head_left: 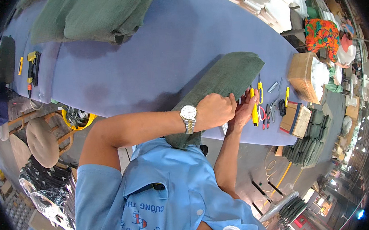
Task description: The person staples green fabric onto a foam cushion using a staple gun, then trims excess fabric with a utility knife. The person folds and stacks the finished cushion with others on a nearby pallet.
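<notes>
Dark green fabric piece (228,71) is laid diagonally on the blue table (126,72), its lower end brought to the wearer's front. Left hand (216,110) is rested on its near part, fingers curled well in; whether fabric is pinched cannot be told. Right hand (243,111) is set just beside, palm turned up, fingers partly bent; a yellow-handled tool (254,110) is seen against them, but whether it is gripped cannot be told. To the right, a yellow screwdriver (260,91), pink-handled scissors (262,113) and a yellow cutter (287,96) are scattered, near a cardboard box (302,74). Green fabric pile (100,18) is placed at the far left.
</notes>
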